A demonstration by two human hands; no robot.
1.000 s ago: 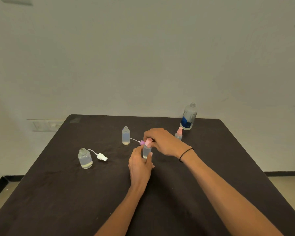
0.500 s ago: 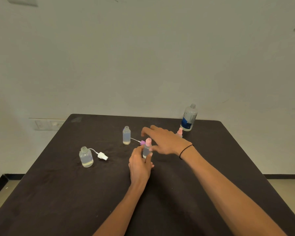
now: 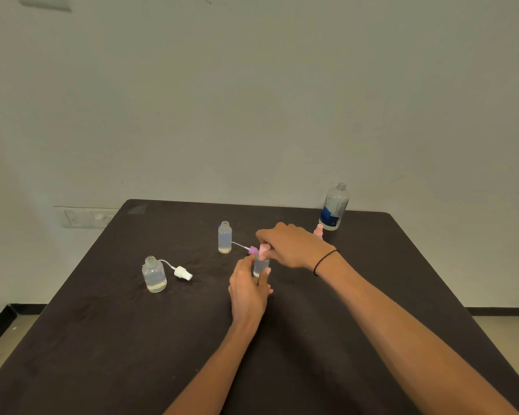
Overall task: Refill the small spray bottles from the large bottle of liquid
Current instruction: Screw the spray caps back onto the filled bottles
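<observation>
Gripping hand: the left hand [image 3: 249,287] wraps its fingers round the body of a small spray bottle [image 3: 261,265], holding it upright on the dark table [image 3: 108,339].
Pinching hand: the right hand [image 3: 291,245] comes in from the right and closes its fingertips on the bottle's pink spray cap [image 3: 263,251], directly above the left hand.
Wrist: a thin black band [image 3: 325,260] circles the right wrist.
Just beyond the left hand: a purple spray head [image 3: 253,250] lies on the table, its thin white tube running toward an open, uncapped small bottle [image 3: 224,237] that stands upright with clear liquid inside.
Left of the left hand: a rounder open bottle [image 3: 154,274] stands upright, partly filled; a white spray head [image 3: 182,272] with its tube lies just beside it.
Behind the right hand: another pink-capped small bottle [image 3: 318,230] is mostly hidden by the hand.
Beyond the right hand: the large bottle [image 3: 334,206] with a blue label stands uncapped near the table's far edge, close to the wall.
</observation>
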